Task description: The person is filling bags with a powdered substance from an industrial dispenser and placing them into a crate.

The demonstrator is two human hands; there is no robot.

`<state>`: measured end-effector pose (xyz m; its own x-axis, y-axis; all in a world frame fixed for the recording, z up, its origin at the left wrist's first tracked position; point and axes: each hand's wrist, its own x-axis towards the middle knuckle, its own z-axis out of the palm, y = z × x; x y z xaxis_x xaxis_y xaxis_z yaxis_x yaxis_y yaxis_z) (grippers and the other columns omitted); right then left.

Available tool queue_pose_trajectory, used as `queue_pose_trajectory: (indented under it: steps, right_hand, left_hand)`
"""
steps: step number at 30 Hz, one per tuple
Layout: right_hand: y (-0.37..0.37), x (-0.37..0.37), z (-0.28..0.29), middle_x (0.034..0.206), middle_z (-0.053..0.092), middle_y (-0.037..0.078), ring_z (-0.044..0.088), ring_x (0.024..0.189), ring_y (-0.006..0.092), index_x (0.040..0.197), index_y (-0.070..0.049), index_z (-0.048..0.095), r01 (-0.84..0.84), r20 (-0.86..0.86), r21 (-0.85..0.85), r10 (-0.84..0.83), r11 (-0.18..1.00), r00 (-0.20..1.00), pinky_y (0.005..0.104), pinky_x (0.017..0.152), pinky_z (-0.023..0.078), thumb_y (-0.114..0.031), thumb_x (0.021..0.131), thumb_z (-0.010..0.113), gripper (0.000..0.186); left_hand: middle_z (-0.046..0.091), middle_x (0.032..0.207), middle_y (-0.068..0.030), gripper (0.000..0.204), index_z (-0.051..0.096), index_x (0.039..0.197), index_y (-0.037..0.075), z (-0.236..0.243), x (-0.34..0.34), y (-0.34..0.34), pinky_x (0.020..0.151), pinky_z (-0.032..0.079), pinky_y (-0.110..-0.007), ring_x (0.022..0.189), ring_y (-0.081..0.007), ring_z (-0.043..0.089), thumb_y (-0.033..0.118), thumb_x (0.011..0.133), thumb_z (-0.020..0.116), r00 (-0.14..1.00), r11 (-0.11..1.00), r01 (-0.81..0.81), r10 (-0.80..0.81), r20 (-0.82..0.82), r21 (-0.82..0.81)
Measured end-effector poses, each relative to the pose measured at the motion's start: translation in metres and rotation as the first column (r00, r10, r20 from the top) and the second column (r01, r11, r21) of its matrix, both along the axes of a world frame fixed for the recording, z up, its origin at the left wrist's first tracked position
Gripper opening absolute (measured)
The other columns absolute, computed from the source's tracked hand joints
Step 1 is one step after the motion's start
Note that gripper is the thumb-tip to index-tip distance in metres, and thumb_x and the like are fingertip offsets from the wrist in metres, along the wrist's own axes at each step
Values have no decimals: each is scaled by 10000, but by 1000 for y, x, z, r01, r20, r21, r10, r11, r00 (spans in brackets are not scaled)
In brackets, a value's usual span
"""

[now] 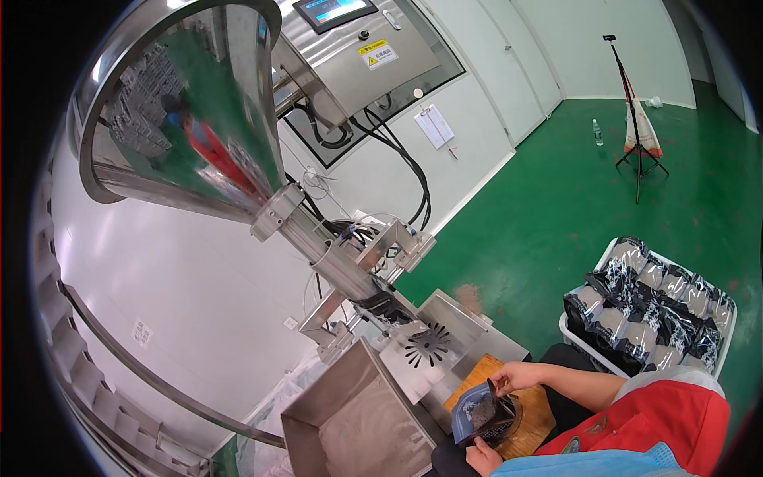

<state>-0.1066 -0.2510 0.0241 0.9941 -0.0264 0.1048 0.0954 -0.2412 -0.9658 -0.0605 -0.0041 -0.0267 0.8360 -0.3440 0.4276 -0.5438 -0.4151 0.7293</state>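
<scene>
A small printed pouch in blue and dark tones is held over a round-patterned wooden board. Its mouth is spread apart, and some greyish contents show behind a clear part. My right hand pinches the upper edge. Lower down, my left hand grips the opposite edge, with its fingers partly hidden. Just beyond the board stands the filling machine, whose steel hopper narrows into a tube. A slotted round plate lies below the tube's end.
A steel tray with pale powder sits left of the board. To the right, a white crate holds several filled pouches. A tripod and a bottle stand on the green floor. A control screen is at the top.
</scene>
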Motion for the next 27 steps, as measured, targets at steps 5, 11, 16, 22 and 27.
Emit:
queue_pose_trajectory:
  steps: [5,11,16,22,27]
  right_hand:
    - [2,0,3,805,648,16,579,774,87,898,-26,616,-1,15,1,1,1000,1000,271,716,468,-86,837,652,94]
    - [2,-2,7,813,647,17,578,781,84,897,-24,613,2,-12,15,-2,1000,1000,269,723,467,-85,834,655,97]
    - [2,-2,5,815,649,15,577,783,84,910,-26,615,0,7,22,0,1000,1000,268,724,465,-84,837,652,101]
    - [2,-2,5,818,649,12,576,783,84,922,-26,622,0,-15,19,0,1000,1000,270,728,465,-78,842,645,98]
    - [2,-2,5,812,648,12,573,772,84,920,-24,625,0,-10,28,0,1000,1000,268,721,464,-88,842,649,103]
  left_hand:
    - [459,562,-264,493,485,637,-98,-4,2,2,497,336,-477,522,-419,476,282,950,455,1000,1000,-14,15,-12,19]
    - [466,562,-257,478,478,636,-92,-2,1,1,498,338,-478,524,-416,477,268,949,459,1000,999,16,-17,-4,-46]
    - [455,558,-256,482,475,632,-89,-7,4,3,503,330,-484,528,-417,472,271,952,453,1000,1000,26,-26,11,-5]
    - [436,549,-254,506,453,616,-89,-2,2,2,504,313,-493,523,-419,459,286,956,440,999,999,31,-31,13,-9]
    - [426,541,-245,491,450,614,-87,2,1,2,496,309,-481,504,-405,443,264,958,443,999,998,49,-48,5,-26]
